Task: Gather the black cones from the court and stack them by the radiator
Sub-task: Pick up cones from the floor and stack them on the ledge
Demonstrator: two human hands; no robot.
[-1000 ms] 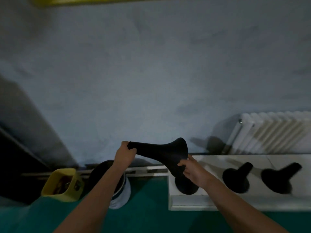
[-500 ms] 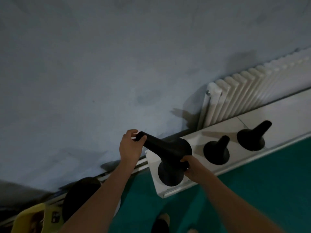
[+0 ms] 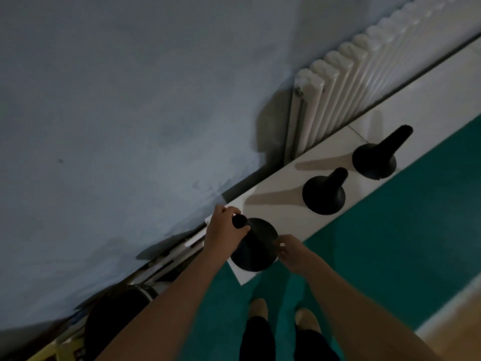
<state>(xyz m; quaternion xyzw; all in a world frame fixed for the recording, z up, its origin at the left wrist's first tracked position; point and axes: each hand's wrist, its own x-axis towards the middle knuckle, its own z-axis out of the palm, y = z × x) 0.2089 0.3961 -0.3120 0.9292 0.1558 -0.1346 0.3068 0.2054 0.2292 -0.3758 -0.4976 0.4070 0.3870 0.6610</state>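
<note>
Black cone (image 3: 256, 246) is down at the near end of the white ledge (image 3: 286, 217), close by the radiator (image 3: 335, 82). My left grip (image 3: 223, 230) is wrapped round its neck. The right grip (image 3: 290, 248) meets the base rim, too blurred for me to call pinching or touching. Can't tell if another cone sits under it. 2 more stand apart along the ledge: middle cone (image 3: 324, 195) and far cone (image 3: 374, 158), unstacked. I'd judge gathering well along, with at least 2 left to stack.
</note>
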